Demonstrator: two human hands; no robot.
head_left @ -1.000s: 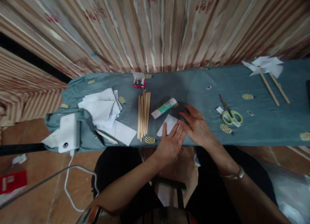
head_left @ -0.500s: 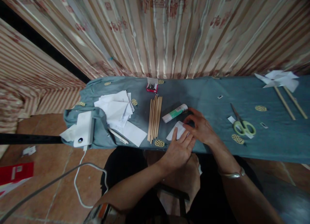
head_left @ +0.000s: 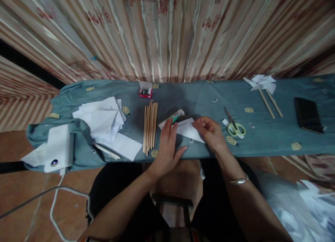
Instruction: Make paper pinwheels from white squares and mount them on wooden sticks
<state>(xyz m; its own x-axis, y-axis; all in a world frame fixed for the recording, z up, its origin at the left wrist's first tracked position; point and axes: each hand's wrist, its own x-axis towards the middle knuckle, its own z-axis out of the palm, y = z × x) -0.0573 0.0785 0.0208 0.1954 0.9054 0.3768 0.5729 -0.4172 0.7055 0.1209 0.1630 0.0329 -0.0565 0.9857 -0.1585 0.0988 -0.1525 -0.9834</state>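
Observation:
A small folded white paper [head_left: 188,131] lies between my hands on the teal cloth. My right hand [head_left: 211,133] pinches its right end between thumb and fingers. My left hand [head_left: 167,149] lies with fingers stretched and thumb apart, its fingertips at the paper's left end and over the lower part of a glue stick [head_left: 175,117]. Just left of that hand is a row of wooden sticks [head_left: 150,128]. Green-handled scissors [head_left: 234,126] rest on the cloth to the right of my right hand.
A stack of white paper [head_left: 101,116] and a white pen [head_left: 107,151] lie left, near a white device [head_left: 59,147] with a cable. A red box of pins [head_left: 146,91] stands at the back. Paper pinwheels on sticks [head_left: 261,83] and a black phone [head_left: 309,115] lie right.
The view has shifted right. My left hand has moved off the paper toward the glue stick, its thumb now apart. The paper now shows as a longer folded piece pinched by my right hand.

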